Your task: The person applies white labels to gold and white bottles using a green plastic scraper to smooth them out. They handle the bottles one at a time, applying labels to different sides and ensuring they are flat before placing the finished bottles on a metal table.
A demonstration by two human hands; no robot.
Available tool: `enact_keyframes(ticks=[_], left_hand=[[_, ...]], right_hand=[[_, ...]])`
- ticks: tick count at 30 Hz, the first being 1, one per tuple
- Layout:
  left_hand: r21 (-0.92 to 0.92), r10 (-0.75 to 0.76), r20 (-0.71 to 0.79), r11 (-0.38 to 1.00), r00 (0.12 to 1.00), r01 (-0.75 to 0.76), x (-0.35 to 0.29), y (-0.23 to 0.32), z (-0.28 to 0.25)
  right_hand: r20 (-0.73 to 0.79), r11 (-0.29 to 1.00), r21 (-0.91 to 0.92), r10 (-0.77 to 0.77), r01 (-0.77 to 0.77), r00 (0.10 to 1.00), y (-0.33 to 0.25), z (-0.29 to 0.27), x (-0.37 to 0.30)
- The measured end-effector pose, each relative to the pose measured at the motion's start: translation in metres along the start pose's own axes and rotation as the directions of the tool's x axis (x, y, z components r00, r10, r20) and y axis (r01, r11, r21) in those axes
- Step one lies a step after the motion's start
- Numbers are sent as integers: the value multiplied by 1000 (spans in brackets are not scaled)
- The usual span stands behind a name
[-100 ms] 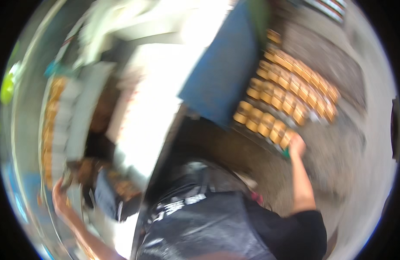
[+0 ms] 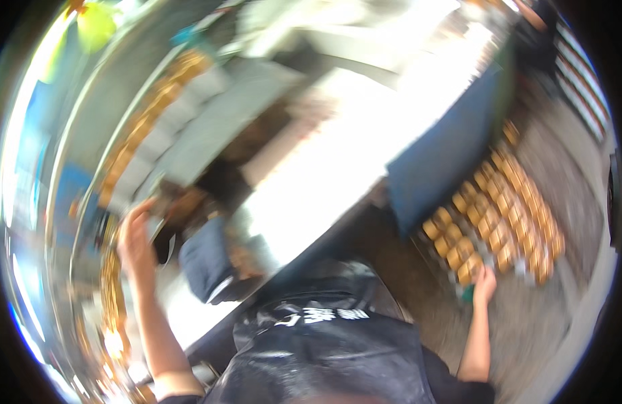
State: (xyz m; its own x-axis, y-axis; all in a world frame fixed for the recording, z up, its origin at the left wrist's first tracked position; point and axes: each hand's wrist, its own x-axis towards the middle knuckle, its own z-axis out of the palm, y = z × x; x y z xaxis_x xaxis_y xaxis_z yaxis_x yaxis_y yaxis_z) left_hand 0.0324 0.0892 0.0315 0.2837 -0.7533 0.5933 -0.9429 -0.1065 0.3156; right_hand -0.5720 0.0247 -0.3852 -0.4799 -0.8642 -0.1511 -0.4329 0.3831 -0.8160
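golden-brown rows of small round baked pieces are seen filling a tray (image 2: 526, 259) low on the person's right, set on the grey floor (image 2: 567, 168) beside a dark blue panel (image 2: 445, 161). the right hand (image 2: 485, 281) is laid on the tray's near corner, touching the rim where a bit of green (image 2: 467, 293) shows just under the palm; whether the fingers are curled round the edge or only pressed against it cannot be told, as the frame is smeared by head motion. the left hand (image 2: 134, 242) is raised at the far left, fingers bent near the end of a blurred dark object (image 2: 173, 202) on the bright metal counter (image 2: 311, 182); a real hold cannot be confirmed there either. a long line of the same golden pieces (image 2: 149, 121) is seen running along the counter's far side, well apart from the floor tray.

for this corner hold to be done well, the tray would best be kept level, since the pieces sit loose and close together and a tilt could slide them into one another. a grip on the rim alone, with one hand, looks weak for a loaded tray; the second hand would be better brought to the opposite edge before any lift is tried. the black glossy apron (image 2: 324, 357) hangs close to the counter edge and should be kept out of the way.
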Motion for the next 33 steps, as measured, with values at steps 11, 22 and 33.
enact_keyframes(ticks=[11, 22, 33], left_hand=[[-418, -413, -138, 848, 900, 325, -67, -178, -35], [-107, -578, -381, 803, 722, 587, -101, -412, -73], [468, -537, -216, 676, 816, 569, 25, -528, -75]], right_hand=[[766, 866, 498, -464, 47, 445, -336, 54, -41], [654, 713, 604, -186, -357, 734, -447, 98, -62], [793, 764, 559, -377, -323, 479, -486, 146, -85]])
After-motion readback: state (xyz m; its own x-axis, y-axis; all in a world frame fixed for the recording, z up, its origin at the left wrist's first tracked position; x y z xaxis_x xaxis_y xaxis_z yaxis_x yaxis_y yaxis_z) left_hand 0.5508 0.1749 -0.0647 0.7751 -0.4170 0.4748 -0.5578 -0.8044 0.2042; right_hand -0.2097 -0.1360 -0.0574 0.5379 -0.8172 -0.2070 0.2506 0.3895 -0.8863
